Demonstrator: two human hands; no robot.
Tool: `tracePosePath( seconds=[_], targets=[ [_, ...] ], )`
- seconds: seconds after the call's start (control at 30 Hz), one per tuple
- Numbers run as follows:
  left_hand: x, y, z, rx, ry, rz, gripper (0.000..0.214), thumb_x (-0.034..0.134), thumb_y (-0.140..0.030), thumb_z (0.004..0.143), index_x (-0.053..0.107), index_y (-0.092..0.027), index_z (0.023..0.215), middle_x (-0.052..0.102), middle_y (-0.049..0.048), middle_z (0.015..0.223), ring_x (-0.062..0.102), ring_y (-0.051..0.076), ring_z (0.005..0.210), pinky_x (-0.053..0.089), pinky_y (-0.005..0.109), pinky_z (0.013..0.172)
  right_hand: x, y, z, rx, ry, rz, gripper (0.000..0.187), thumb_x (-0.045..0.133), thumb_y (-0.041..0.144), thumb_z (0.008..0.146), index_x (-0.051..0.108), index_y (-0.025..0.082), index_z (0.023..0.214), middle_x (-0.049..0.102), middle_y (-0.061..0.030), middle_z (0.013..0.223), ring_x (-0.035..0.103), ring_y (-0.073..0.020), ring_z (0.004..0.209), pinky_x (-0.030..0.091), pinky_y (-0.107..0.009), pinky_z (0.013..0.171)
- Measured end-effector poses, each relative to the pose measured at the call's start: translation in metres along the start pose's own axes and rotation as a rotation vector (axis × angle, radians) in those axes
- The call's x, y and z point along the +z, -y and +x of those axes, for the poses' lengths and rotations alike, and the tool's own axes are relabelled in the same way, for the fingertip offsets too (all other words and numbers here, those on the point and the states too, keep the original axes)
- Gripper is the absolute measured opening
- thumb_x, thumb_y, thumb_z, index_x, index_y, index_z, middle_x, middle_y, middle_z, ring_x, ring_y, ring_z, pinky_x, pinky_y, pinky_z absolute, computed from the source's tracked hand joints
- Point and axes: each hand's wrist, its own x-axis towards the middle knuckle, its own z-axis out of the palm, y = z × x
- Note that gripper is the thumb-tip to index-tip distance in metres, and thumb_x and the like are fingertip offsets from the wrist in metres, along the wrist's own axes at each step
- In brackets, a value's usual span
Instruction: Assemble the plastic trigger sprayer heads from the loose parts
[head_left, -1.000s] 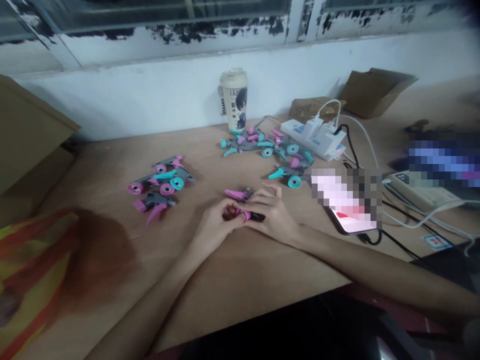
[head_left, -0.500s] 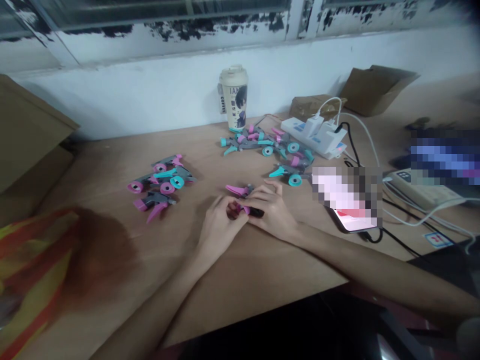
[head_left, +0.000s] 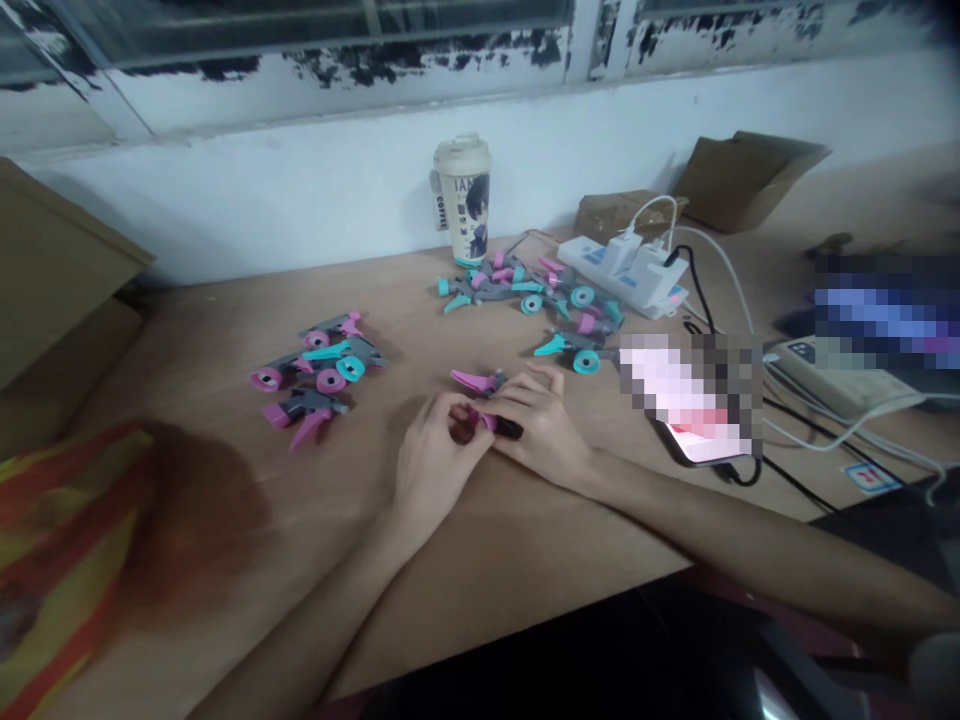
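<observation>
Both my hands meet over the table around a pink and grey trigger spray head (head_left: 474, 382). Its pink lever points left, beyond my fingers. My left hand (head_left: 435, 460) is closed, thumb and fingertips pinching the pink collar end. From the other side my right hand (head_left: 540, 425) grips the grey body, and its fingers cover most of it. To the left lies a small group of pink, teal and grey spray heads (head_left: 315, 365). A larger group of similar spray heads (head_left: 525, 285) is spread behind my hands.
A coffee cup (head_left: 461, 200) stands against the wall. At right are a power strip (head_left: 637, 275) with cables, a phone (head_left: 694, 440) with lit screen and a pale box-shaped device (head_left: 840, 375). Cardboard (head_left: 60, 270) and a red-yellow bag (head_left: 67, 560) stand at left.
The view has shifted slightly. My hands stay closed around the spray head with almost no visible movement.
</observation>
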Motion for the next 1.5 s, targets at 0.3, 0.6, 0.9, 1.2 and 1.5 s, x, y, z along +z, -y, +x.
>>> tracePosePath(
  seconds=[0.3, 0.6, 0.9, 1.2, 1.5],
  targets=[
    [-0.001, -0.006, -0.003, 0.082, -0.072, 0.104, 0.004, 0.058, -0.019, 0.076, 0.061, -0.019, 0.075, 0.057, -0.0005, 0.081, 0.056, 0.012, 0.069, 0.042, 0.024, 0.065, 0.002, 0.003, 0.0, 0.057, -0.019, -0.108, 0.016, 0.064, 0.021, 0.075, 0.066, 0.022, 0.091, 0.069, 0.0006, 0.084, 0.056, -0.0182, 0.09, 0.018, -0.04, 0.1],
    [-0.002, -0.003, 0.001, 0.097, -0.207, 0.215, 0.01, 0.058, -0.023, 0.077, 0.065, -0.02, 0.071, 0.059, -0.0015, 0.076, 0.056, 0.01, 0.064, 0.039, 0.022, 0.057, -0.003, 0.001, 0.003, 0.122, -0.006, -0.167, 0.013, 0.061, 0.029, 0.08, 0.065, 0.022, 0.089, 0.069, -0.0013, 0.086, 0.057, -0.0209, 0.092, 0.021, -0.043, 0.098],
    [-0.013, 0.011, 0.02, -0.156, -0.002, -0.551, 0.021, 0.06, -0.035, 0.074, 0.067, -0.016, 0.077, 0.059, 0.0009, 0.068, 0.052, 0.011, 0.059, 0.046, 0.019, 0.048, -0.006, -0.011, 0.006, 0.146, -0.046, 0.003, 0.021, 0.063, 0.04, 0.08, 0.062, 0.026, 0.095, 0.07, 0.001, 0.092, 0.061, -0.0189, 0.095, 0.021, -0.044, 0.102],
    [-0.006, 0.014, 0.014, 0.023, 0.047, -0.36, 0.017, 0.061, -0.034, 0.076, 0.067, -0.017, 0.075, 0.057, 0.0005, 0.069, 0.052, 0.011, 0.063, 0.044, 0.02, 0.053, -0.009, -0.003, 0.008, 0.129, -0.058, 0.131, 0.019, 0.063, 0.039, 0.079, 0.063, 0.026, 0.093, 0.071, 0.0011, 0.092, 0.063, -0.0172, 0.092, 0.025, -0.043, 0.102],
    [-0.004, 0.002, 0.006, 0.221, -0.197, -0.072, 0.004, 0.064, -0.023, 0.075, 0.063, -0.02, 0.076, 0.053, -0.0009, 0.076, 0.054, 0.009, 0.064, 0.046, 0.018, 0.053, -0.009, -0.003, 0.008, 0.166, -0.038, 0.098, 0.02, 0.066, 0.039, 0.076, 0.064, 0.027, 0.091, 0.071, 0.0021, 0.094, 0.062, -0.0171, 0.091, 0.023, -0.043, 0.102]
  ],
)
